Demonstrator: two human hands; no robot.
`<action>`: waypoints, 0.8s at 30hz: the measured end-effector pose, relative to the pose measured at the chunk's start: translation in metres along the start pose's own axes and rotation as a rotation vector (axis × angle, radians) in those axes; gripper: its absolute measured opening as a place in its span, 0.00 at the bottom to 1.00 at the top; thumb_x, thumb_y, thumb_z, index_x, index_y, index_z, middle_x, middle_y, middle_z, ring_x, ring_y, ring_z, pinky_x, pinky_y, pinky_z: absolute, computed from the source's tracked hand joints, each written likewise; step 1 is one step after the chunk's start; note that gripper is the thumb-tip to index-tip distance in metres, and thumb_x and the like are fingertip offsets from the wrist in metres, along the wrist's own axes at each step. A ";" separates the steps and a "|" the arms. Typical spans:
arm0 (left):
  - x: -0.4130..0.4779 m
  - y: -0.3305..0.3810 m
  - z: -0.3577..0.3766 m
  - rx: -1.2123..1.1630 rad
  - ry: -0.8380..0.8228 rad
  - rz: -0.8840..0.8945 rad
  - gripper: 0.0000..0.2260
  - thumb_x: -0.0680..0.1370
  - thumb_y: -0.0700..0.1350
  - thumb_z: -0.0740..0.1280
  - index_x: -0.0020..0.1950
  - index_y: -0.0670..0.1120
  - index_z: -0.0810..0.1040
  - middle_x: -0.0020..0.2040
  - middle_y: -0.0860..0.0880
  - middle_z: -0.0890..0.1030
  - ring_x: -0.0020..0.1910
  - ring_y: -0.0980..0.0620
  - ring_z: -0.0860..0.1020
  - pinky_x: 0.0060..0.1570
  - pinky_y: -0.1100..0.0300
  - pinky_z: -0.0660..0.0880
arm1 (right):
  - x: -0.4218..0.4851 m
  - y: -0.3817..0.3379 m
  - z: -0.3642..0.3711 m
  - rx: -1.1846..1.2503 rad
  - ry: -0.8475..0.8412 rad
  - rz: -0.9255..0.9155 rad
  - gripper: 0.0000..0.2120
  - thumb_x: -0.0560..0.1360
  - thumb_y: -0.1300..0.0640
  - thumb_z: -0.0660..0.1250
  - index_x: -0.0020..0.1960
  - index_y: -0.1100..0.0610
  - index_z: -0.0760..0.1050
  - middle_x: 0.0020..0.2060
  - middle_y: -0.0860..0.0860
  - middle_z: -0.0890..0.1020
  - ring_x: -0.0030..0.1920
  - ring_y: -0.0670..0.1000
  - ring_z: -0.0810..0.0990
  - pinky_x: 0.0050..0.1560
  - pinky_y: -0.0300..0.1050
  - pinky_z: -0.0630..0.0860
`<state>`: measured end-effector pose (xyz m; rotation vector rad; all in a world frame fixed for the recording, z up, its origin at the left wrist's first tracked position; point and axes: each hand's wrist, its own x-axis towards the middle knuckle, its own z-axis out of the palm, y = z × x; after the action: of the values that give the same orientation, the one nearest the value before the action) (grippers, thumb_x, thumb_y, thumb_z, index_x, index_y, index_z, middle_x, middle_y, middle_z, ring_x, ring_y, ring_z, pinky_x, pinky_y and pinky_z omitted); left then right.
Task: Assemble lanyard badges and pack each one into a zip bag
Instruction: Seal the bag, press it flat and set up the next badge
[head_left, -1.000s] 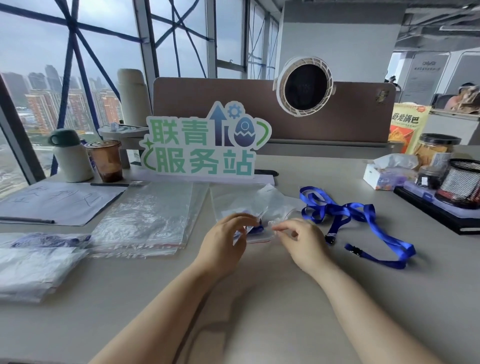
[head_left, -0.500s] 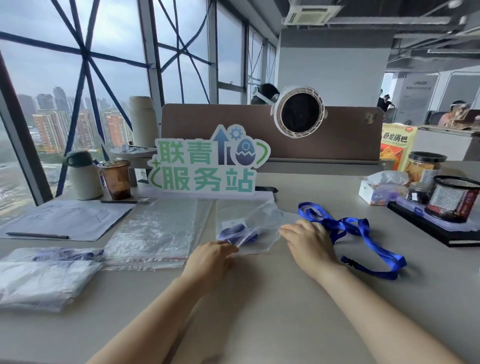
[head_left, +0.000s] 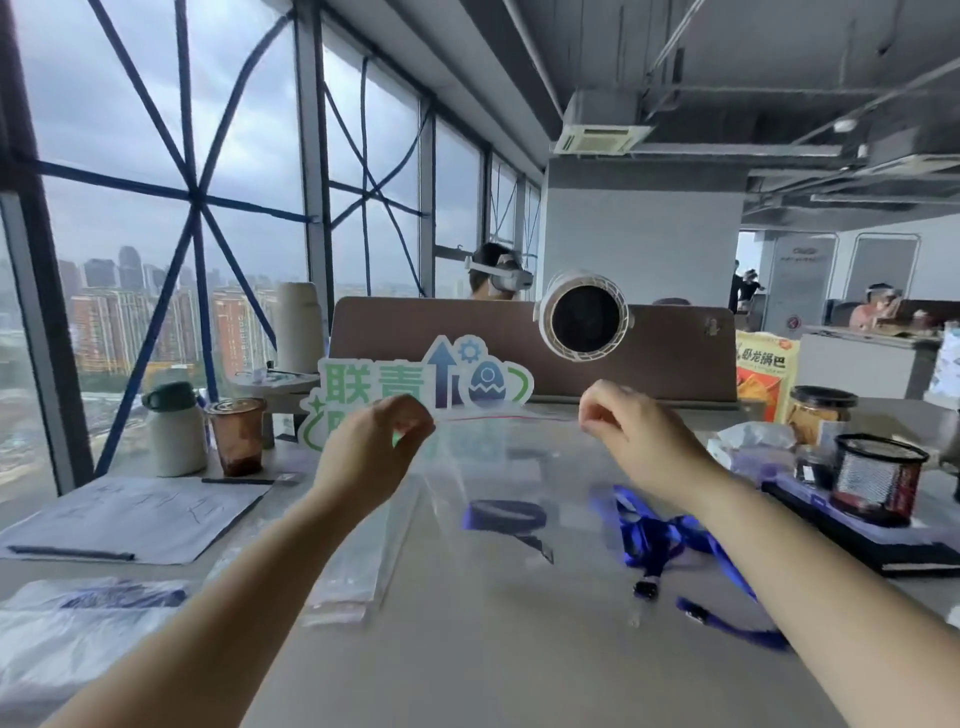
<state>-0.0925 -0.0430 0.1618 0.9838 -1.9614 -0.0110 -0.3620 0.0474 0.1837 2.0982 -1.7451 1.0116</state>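
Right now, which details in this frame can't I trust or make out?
Head view only:
- Zip bag, pinched at its top corners by left hand and right hand: clear and motion-blurred, so sealed or open cannot be told.
- Blue lanyard coil inside it: blurred; no badge card discernible.
- Sign: lower row hidden by the left hand and bag.
- Loose lanyard: partly behind the right forearm.

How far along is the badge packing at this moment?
Done: filled bags lie far left. In hand: the left hand and right hand pinch the top corners of a raised zip bag with a blue lanyard inside. Left: a loose lanyard and a stack of empty bags on the table.
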 end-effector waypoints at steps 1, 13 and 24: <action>0.010 0.004 -0.009 -0.034 0.016 -0.001 0.02 0.76 0.45 0.68 0.46 0.49 0.81 0.47 0.53 0.84 0.46 0.54 0.81 0.48 0.57 0.78 | 0.010 -0.005 -0.015 0.009 -0.010 -0.014 0.09 0.75 0.60 0.65 0.39 0.48 0.70 0.38 0.44 0.76 0.41 0.49 0.75 0.44 0.47 0.72; 0.071 0.030 -0.031 -0.076 0.005 0.025 0.04 0.74 0.40 0.70 0.47 0.48 0.79 0.45 0.49 0.83 0.45 0.49 0.80 0.45 0.61 0.72 | 0.047 -0.016 -0.061 0.067 -0.102 0.123 0.05 0.74 0.64 0.67 0.50 0.57 0.76 0.36 0.47 0.77 0.39 0.47 0.75 0.43 0.39 0.69; 0.069 0.030 -0.023 -0.493 -0.074 -0.284 0.03 0.78 0.43 0.67 0.44 0.46 0.76 0.41 0.48 0.84 0.30 0.58 0.81 0.30 0.64 0.77 | 0.045 -0.015 -0.054 0.550 -0.028 0.423 0.07 0.78 0.64 0.62 0.41 0.60 0.71 0.37 0.60 0.80 0.27 0.46 0.81 0.27 0.34 0.76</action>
<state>-0.1127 -0.0579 0.2363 0.9247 -1.7436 -0.6665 -0.3643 0.0473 0.2555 2.0617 -2.1713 1.7563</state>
